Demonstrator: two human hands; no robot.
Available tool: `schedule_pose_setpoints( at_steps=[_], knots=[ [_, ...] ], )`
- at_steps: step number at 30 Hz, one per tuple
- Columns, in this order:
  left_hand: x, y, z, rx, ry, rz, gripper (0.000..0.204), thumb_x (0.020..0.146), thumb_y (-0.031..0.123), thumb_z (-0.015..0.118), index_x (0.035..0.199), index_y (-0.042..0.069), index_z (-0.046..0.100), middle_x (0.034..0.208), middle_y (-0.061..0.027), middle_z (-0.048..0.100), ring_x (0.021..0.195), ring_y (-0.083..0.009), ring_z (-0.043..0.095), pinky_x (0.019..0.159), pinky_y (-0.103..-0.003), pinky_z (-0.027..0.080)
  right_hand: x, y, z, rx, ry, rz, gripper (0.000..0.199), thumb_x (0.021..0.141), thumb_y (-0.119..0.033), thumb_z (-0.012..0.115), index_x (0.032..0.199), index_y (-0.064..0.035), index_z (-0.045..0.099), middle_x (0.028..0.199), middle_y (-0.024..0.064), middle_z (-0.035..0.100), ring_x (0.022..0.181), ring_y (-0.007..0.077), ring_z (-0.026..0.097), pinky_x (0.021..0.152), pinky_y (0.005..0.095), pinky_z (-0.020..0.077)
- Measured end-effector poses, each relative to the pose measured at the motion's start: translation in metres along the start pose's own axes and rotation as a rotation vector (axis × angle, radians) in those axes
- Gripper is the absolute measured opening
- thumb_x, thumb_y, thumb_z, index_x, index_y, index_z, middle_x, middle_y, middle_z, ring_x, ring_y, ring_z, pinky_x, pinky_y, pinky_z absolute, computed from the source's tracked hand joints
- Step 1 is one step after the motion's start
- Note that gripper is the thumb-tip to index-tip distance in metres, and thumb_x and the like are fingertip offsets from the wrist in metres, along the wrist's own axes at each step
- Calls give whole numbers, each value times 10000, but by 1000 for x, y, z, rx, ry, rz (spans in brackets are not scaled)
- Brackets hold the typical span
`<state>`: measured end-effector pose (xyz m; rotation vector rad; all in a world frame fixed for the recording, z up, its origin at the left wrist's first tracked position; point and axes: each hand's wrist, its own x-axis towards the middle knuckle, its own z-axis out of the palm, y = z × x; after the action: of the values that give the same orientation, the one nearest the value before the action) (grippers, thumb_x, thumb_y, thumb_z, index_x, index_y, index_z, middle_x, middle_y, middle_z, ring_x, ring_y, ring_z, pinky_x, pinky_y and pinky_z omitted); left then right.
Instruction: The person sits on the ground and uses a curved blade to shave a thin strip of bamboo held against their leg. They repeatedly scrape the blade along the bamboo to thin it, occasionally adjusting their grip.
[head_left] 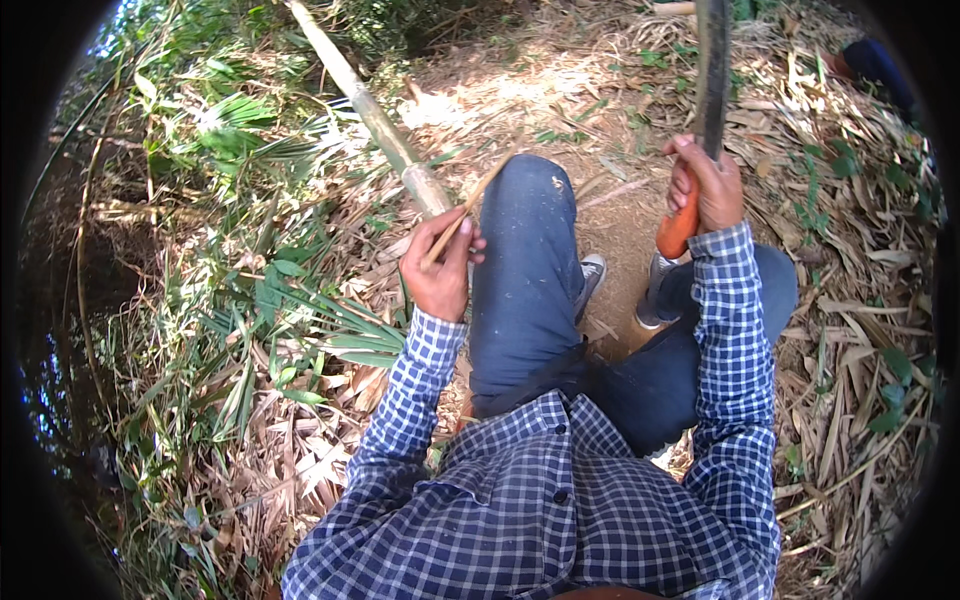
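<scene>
Checkered shirt (520, 500), left hand (438, 275) pinching slim stick (486, 187), right hand (714, 192) gripping blade's (712, 80) orange handle (678, 228), hands apart

There is one large knife (711, 105), one thin stick (486, 187), one long pole (374, 120) and one checked shirt (510, 510).

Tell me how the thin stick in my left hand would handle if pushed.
The thin stick is probably light, being slender. It seems stiff, jutting straight from the left hand, though its thinness may let it bend or snap.
</scene>
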<state>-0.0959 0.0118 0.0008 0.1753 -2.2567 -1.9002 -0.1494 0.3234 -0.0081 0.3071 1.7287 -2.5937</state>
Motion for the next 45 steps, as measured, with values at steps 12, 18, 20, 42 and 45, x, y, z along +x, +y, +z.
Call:
schedule_pose_setpoints(
  at_steps=[12, 18, 20, 42, 45],
  knots=[
    [-51, -38, 15, -162, -128, -155, 234, 1001, 110, 515, 1158, -46, 591, 1051, -172, 662, 876, -222, 685, 749, -336, 597, -7, 21, 5, -202, 33, 81, 223, 902, -219, 686, 882, -1, 639, 543, -9, 497, 418, 62, 448, 387, 221, 367],
    [-52, -47, 17, -107, -132, -186, 208, 991, 102, 531, 1147, -35, 551, 1001, -138, 643, 812, -193, 674, 710, -320, 592, -5, 27, 4, -223, 24, 105, 215, 889, -205, 691, 904, 5, 646, 544, -14, 497, 417, 60, 446, 386, 220, 364],
    [-52, -49, 18, -117, -131, -198, 202, 980, 73, 539, 1156, -22, 511, 993, -122, 621, 781, -180, 669, 679, -302, 590, -7, 30, 6, -230, 14, 94, 217, 886, -204, 693, 914, 7, 650, 543, -17, 495, 421, 57, 446, 386, 218, 359],
    [-56, 0, 19, -671, -315, -996, 212, 1051, 235, 380, 976, 65, 483, 659, 24, 383, 441, -49, 282, 330, -189, 230, -84, 75, 17, -1294, -357, -284, 291, 731, -272, 751, 902, -45, 691, 685, 162, 665, 614, 345, 660, 575, 437, 523],
    [-62, 4, 12, -683, -348, -998, 214, 1054, 238, 376, 974, 70, 482, 660, 26, 377, 439, -46, 280, 330, -189, 229, -75, 76, 14, -1338, -277, -237, 279, 727, -273, 754, 881, -47, 697, 667, 159, 662, 597, 339, 658, 568, 431, 524]
  ],
)
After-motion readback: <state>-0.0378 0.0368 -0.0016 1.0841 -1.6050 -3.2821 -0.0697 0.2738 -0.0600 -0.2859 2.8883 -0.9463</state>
